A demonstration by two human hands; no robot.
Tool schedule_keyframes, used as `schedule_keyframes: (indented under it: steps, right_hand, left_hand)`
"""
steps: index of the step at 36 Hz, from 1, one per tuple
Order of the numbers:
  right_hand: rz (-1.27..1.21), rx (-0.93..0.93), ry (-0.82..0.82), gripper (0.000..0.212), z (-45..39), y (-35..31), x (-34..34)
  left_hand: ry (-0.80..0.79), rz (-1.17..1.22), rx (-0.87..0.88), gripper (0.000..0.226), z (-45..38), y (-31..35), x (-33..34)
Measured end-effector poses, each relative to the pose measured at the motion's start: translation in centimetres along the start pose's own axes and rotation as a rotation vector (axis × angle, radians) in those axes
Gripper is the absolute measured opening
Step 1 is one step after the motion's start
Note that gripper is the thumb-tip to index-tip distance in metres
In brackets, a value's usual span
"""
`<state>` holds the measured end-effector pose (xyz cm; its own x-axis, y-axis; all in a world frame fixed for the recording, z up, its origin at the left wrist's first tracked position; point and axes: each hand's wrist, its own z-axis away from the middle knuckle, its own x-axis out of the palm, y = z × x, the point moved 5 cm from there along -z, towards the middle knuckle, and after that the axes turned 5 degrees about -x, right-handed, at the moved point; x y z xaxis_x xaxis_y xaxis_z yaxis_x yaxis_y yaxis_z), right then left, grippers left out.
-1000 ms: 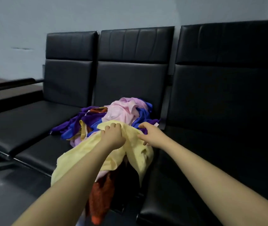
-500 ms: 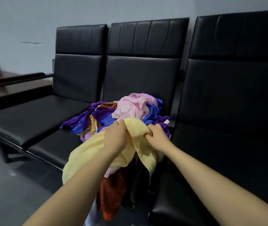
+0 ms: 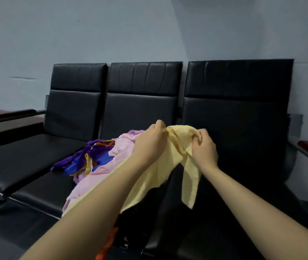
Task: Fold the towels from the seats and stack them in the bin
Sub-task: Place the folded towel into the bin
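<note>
Since a second ago we have lifted the yellow towel (image 3: 177, 152) up off the pile of towels (image 3: 96, 158) on the middle seat (image 3: 42, 186). Our left hand (image 3: 149, 141) and right hand (image 3: 203, 149) each pinch its top edge, close together, so it hangs bunched below them. We judge folding is only starting: next we spread the edge. No bin is in view.
</note>
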<state>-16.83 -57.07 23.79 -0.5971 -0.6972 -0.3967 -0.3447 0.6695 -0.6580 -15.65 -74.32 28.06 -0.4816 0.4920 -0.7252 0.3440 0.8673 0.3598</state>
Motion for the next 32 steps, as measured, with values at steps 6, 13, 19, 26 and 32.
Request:
schedule_keyframes:
  steps: [6, 13, 19, 26, 32]
  right_hand:
    - [0.157, 0.036, 0.157, 0.015, -0.6, 2.0, -7.3]
    - [0.317, 0.158, 0.211, 0.015, 0.1, 6.4, -15.3]
    - [0.284, 0.229, 0.215, 0.013, 0.7, 9.3, -18.8]
    - [0.057, 0.164, -0.013, 0.052, 1.4, 10.5, -18.4]
    - [0.025, 0.218, -0.178, 0.042, 4.2, 12.8, -15.4]
  left_hand:
    - [-0.078, 0.006, 0.154, 0.021, -0.4, 6.9, 1.7]
    - [-0.52, 0.086, 0.139, 0.012, 1.4, 11.8, 7.8]
    - [-0.562, 0.221, 0.043, 0.024, 3.2, 14.2, 12.2]
    - [-0.521, 0.546, -0.112, 0.02, 3.1, 16.3, 13.3]
    - [-0.565, 0.552, -0.293, 0.013, 4.6, 14.0, 16.2]
